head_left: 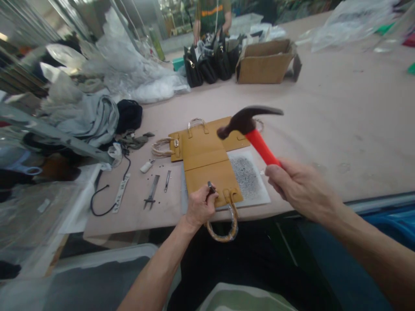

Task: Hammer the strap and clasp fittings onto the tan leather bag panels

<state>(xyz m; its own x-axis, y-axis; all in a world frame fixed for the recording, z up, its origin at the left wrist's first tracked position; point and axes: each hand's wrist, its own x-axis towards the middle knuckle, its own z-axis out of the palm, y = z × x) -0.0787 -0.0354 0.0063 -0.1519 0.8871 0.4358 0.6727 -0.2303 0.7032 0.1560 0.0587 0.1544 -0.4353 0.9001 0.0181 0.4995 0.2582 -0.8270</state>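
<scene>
My right hand (292, 181) grips a claw hammer (264, 147) by its red handle, the dark head raised above the table. Low over the tan leather bag panel (207, 172), my left hand (201, 205) pinches a short metal punch (211, 187) whose lower end is hidden by the fingers. The panel lies flat, and a wrapped curved handle (223, 237) hangs from it over the table's front edge. More tan bag pieces (214, 129) with wrapped handles lie behind. Partly under the panel is a white slab (249, 172) with a dark pitted patch.
Calipers (151, 192), a thin metal rod tool (167, 181) and a small white bottle (147, 166) lie to the left, near a dark cord (94, 203). Farther back are black handbags (207, 65), a cardboard box (264, 65) and plastic wrap (129, 65). A person (212, 19) is across the table.
</scene>
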